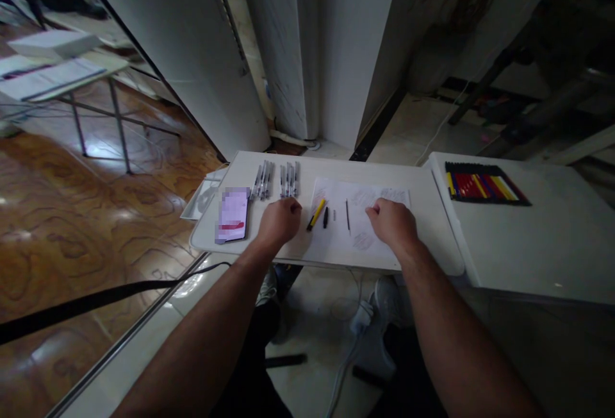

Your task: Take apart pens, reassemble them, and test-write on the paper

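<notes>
My left hand [281,220] rests as a fist on the white table, just below two groups of clear pens, a left group [262,181] and a right group [289,179]. On the scribbled paper [329,245] my right hand [394,220] is likewise curled closed, and nothing shows in either fist. Between the hands lie separate pen parts: a yellow pen barrel [316,214] with a black end, a short black piece [325,217], a tiny grey piece [335,215] and a thin dark refill [348,216]. Neither hand touches them.
A phone [233,214] with a lit screen lies at the table's left end. Rows of coloured pens [485,186] sit on the adjoining white table [528,238] at right. A power strip [361,317] with a cable is on the floor between my feet.
</notes>
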`<control>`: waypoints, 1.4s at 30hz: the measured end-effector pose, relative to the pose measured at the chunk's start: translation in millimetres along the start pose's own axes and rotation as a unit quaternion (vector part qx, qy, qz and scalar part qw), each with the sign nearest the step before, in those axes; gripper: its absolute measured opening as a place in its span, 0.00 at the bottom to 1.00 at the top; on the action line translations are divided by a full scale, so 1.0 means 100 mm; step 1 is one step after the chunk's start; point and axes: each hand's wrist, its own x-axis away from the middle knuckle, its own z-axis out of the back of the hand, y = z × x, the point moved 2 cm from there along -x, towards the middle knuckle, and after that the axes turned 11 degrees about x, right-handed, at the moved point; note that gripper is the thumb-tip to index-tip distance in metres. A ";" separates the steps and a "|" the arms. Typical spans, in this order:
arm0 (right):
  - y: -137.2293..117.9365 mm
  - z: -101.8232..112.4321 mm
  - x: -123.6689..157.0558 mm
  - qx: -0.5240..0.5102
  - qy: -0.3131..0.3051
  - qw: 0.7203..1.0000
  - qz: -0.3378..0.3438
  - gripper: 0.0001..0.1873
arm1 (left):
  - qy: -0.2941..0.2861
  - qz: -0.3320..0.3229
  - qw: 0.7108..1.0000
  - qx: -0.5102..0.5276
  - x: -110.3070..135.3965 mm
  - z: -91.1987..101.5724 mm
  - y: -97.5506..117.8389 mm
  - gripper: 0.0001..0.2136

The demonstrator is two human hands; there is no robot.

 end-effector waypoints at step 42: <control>-0.24 -0.12 0.09 -0.088 -0.012 0.974 0.207 0.15 | -0.041 -0.064 0.997 0.008 0.09 -0.22 0.16 0.10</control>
